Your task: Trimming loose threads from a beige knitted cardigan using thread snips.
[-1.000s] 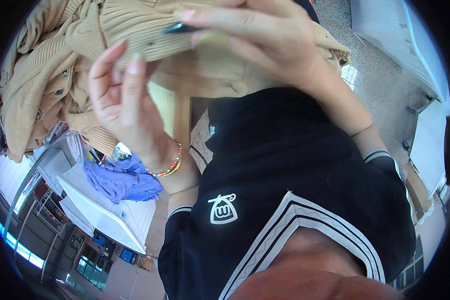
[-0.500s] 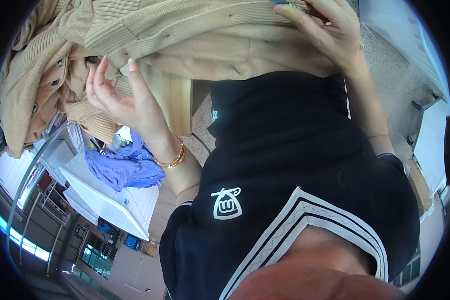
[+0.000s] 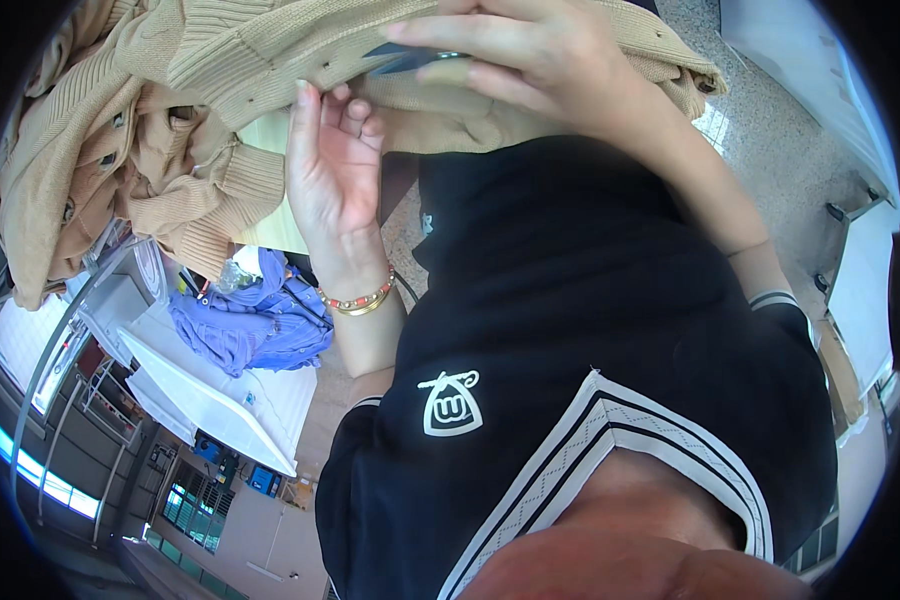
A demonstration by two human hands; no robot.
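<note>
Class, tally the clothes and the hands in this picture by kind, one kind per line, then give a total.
Tan knitted garments: 1 bundle, pieces inseparable
Blue-purple garments: 1
Hands, the left hand and the right hand: 2
Beaded bracelets: 1
Total: 5

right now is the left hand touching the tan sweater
Touching: in the head view the left hand's fingertips press against the tan sweater hem.

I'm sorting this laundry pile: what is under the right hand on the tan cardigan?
A dark flat object pokes out beneath the right hand, lying against the tan knit cardigan. The fingers cover most of it, so its kind stays unclear.
</note>
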